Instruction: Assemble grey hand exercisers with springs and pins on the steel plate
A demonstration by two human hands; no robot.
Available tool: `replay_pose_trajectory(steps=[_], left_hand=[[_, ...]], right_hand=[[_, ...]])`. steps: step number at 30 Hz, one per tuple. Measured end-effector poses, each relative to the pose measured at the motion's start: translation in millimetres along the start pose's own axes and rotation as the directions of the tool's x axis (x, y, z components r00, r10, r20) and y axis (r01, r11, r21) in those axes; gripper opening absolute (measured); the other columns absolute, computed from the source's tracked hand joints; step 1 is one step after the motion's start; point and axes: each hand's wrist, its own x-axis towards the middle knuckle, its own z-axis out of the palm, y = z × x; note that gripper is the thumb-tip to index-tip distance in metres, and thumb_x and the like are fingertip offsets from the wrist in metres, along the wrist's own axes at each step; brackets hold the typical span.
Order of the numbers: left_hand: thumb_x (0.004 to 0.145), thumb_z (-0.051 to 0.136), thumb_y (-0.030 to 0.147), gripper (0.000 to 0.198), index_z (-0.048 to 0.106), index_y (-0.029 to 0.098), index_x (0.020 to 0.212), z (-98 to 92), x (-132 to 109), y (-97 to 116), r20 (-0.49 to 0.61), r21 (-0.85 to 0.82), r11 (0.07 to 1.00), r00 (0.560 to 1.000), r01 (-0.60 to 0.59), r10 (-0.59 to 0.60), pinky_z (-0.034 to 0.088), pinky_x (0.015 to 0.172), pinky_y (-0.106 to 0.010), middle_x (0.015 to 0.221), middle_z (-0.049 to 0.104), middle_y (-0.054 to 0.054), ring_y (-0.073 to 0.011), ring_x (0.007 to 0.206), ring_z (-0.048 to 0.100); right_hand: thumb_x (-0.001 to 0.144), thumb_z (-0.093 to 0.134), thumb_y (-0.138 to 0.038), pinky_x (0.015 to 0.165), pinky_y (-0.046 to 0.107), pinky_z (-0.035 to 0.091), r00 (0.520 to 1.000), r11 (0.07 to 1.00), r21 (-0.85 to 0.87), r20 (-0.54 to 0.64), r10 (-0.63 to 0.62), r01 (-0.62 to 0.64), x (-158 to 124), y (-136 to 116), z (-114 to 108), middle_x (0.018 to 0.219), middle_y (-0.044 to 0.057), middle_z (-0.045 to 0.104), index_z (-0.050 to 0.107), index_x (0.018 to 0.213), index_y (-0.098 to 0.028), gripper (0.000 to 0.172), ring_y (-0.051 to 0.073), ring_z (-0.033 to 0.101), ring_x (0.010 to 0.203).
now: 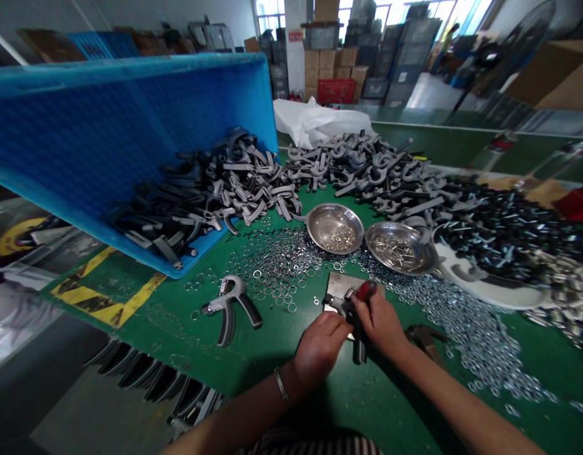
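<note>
The right hand [379,323] closes around a red-handled tool [366,291] pressed to a dark hand grip trainer [354,332], which the left hand [320,347] pinches; just ahead lies a steel plate [341,285], loose steel washers [438,316] spread to the right, another hand grip trainer [229,308] to the left

Both bare hands [348,335] close together, fingers curled, forearms reaching forward, left wrist [282,385] banded.

Beside a tilted blue plastic crate [121,133] runs a green surface [177,354], with yellow-and-black hazard tape [106,287] just off the crate's near edge, a white plastic sack [315,123] past its far corner, and stacked cardboard boxes [327,66] and a red crate [336,90] well behind it.
</note>
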Motion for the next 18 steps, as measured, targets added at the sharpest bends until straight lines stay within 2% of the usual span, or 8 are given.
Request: replay_pose_trajectory(steps=[7, 11, 13, 15, 16, 18], left_hand=[[0.100, 0.045, 0.016, 0.021, 0.064, 0.016, 0.108, 1.9, 4.9, 0.0, 0.033, -0.021, 0.999, 0.999, 0.026, -0.025, 0.050, 0.093, -0.036, 0.104, 0.068, -0.008, -0.0217, 0.101, 0.059], [0.099, 0.049, 0.017, 0.017, 0.065, 0.017, 0.104, -3.7, 10.6, 3.8, 0.073, -0.041, 0.996, 0.995, 0.077, -0.074, 0.049, 0.092, -0.036, 0.103, 0.068, -0.007, -0.0215, 0.100, 0.059], [0.098, 0.054, 0.022, 0.012, 0.065, 0.018, 0.098, -12.0, 15.7, 5.9, 0.066, -0.079, 0.981, 0.983, 0.175, -0.170, 0.048, 0.089, -0.035, 0.097, 0.068, -0.005, -0.0204, 0.095, 0.060], [0.096, 0.059, 0.026, 0.010, 0.066, 0.019, 0.094, -23.3, 22.4, 7.1, 0.032, -0.117, 0.955, 0.962, 0.272, -0.270, 0.047, 0.088, -0.034, 0.093, 0.069, -0.003, -0.0196, 0.092, 0.060], [0.095, 0.060, 0.027, 0.010, 0.066, 0.019, 0.093, -29.3, 26.3, 7.1, 0.016, -0.133, 0.943, 0.952, 0.305, -0.305, 0.046, 0.088, -0.034, 0.094, 0.069, -0.003, -0.0195, 0.092, 0.060], [0.095, 0.059, 0.025, 0.010, 0.068, 0.020, 0.095, -39.8, 35.3, 6.0, 0.012, -0.173, 0.926, 0.941, 0.336, -0.339, 0.045, 0.088, -0.033, 0.096, 0.069, -0.003, -0.0193, 0.094, 0.061]], right_hand=[[0.100, 0.035, -0.044, 0.065, 0.036, 0.050, 0.999, 0.997, 0.071, -0.006, 0.038, -0.038, 1.6, -2.5, 1.1, 0.082, 0.010, 0.068, 0.050, 0.102, -0.020, 0.028, 0.027, 0.068, 0.072], [0.100, 0.037, -0.046, 0.067, 0.035, 0.052, 0.999, 0.988, 0.151, -0.020, 0.038, -0.035, -1.0, -9.8, -11.8, 0.081, 0.007, 0.068, 0.049, 0.100, -0.023, 0.026, 0.025, 0.068, 0.072], [0.103, 0.028, -0.045, 0.062, 0.033, 0.052, 0.987, 0.961, 0.257, -0.092, 0.130, -0.102, -1.7, -7.8, -27.5, 0.073, 0.002, 0.065, 0.045, 0.104, -0.024, 0.027, 0.022, 0.065, 0.062], [0.103, 0.026, -0.046, 0.057, 0.031, 0.050, 0.945, 0.920, 0.334, -0.174, 0.275, -0.207, -2.7, 4.6, -46.4, 0.069, -0.001, 0.063, 0.045, 0.106, -0.025, 0.029, 0.020, 0.061, 0.055], [0.102, 0.030, -0.049, 0.057, 0.031, 0.049, 0.921, 0.909, 0.319, -0.193, 0.338, -0.266, -3.9, 15.5, -55.6, 0.069, 0.000, 0.064, 0.047, 0.105, -0.025, 0.029, 0.020, 0.060, 0.055], [0.097, 0.042, -0.053, 0.060, 0.033, 0.048, 0.900, 0.911, 0.156, -0.162, 0.404, -0.381, -8.7, 44.3, -71.4, 0.075, 0.003, 0.068, 0.054, 0.100, -0.024, 0.032, 0.022, 0.064, 0.063]])
